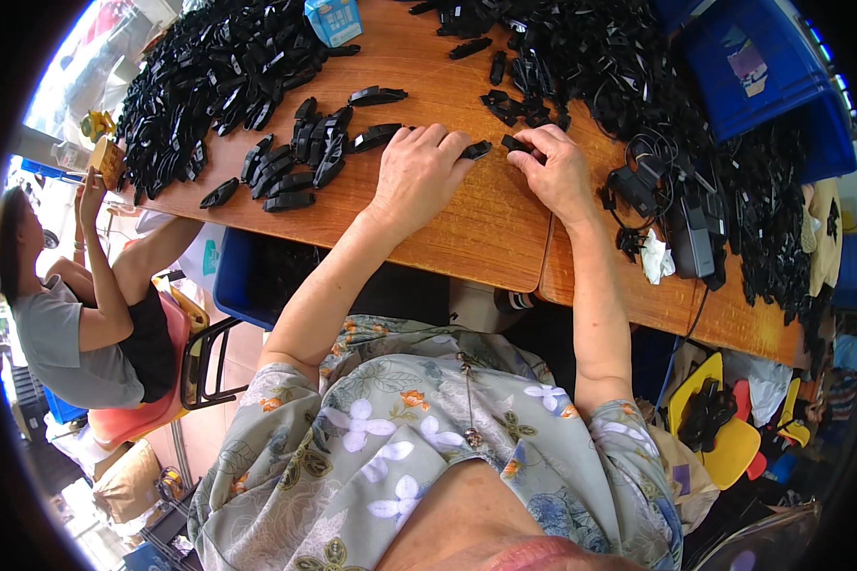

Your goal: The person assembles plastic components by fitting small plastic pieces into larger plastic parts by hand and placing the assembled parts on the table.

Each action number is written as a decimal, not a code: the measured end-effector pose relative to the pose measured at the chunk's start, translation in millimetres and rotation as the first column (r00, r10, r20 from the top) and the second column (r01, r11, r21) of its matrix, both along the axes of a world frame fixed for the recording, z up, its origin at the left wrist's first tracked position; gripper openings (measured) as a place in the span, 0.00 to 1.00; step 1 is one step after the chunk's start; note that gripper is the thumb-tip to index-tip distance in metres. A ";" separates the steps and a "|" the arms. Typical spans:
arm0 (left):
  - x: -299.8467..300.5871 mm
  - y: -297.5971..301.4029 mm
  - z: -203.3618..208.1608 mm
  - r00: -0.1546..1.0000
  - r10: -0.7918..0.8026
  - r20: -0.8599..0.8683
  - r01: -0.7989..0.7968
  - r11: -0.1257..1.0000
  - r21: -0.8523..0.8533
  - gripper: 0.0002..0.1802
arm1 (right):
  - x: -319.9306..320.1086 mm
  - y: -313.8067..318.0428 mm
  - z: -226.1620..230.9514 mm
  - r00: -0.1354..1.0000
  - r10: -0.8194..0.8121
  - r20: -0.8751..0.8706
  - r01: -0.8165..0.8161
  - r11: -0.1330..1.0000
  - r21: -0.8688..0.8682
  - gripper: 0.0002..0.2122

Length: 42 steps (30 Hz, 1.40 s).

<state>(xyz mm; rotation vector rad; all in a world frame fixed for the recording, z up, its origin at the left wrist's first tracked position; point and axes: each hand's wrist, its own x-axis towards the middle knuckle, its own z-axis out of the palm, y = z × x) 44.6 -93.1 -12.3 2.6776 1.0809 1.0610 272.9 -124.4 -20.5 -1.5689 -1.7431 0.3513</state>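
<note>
My left hand (419, 176) is over the wooden table (490, 224), its thumb and fingertips closed on a small black plastic piece (476, 149). Across a short gap, my right hand (559, 179) pinches another small black plastic piece (517, 144). The two pieces do not touch. Left of my left hand, several curved black pieces (319, 143) lie in a loose cluster, and one black piece (374, 138) is right beside that hand's fingers. A few more black pieces (509, 107) lie just beyond my right hand.
Large heaps of black pieces cover the far left (219, 67) and far right (590, 52). A blue carton (333, 19) stands at the back. Blue bins (771, 71), tangled cables (652, 157) and crumpled white tissue (656, 257) are at right. A person (76, 324) sits at left.
</note>
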 end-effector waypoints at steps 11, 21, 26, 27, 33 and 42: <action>-2.1 13.5 2.3 0.968 -0.222 0.117 0.243 0.948 -0.206 0.17 | 4.7 -1.1 1.9 0.991 -0.057 0.124 0.054 0.998 0.033 0.10; -7.8 9.3 -3.0 0.976 -0.182 0.117 0.202 0.959 -0.197 0.15 | -6.5 -10.7 15.8 0.970 0.225 -0.092 -0.229 0.973 -0.040 0.09; -9.2 14.4 -9.2 0.973 -0.180 0.146 0.211 0.948 -0.237 0.17 | -2.3 -13.0 20.7 0.963 0.253 -0.089 -0.261 0.960 -0.099 0.09; -9.1 13.8 -8.7 0.970 -0.177 0.168 0.214 0.946 -0.244 0.18 | -1.1 -12.5 20.9 0.955 0.292 -0.046 -0.295 0.954 -0.063 0.09; -5.6 17.2 -3.0 0.962 -0.204 0.181 0.248 0.931 -0.268 0.21 | -14.9 -4.6 16.4 0.926 0.342 0.158 -0.357 0.930 0.085 0.08; -10.0 -21.6 -2.6 0.958 -0.265 0.112 0.282 0.941 -0.187 0.25 | -13.5 0.6 -5.5 0.912 0.335 -0.236 -0.348 0.937 -0.018 0.10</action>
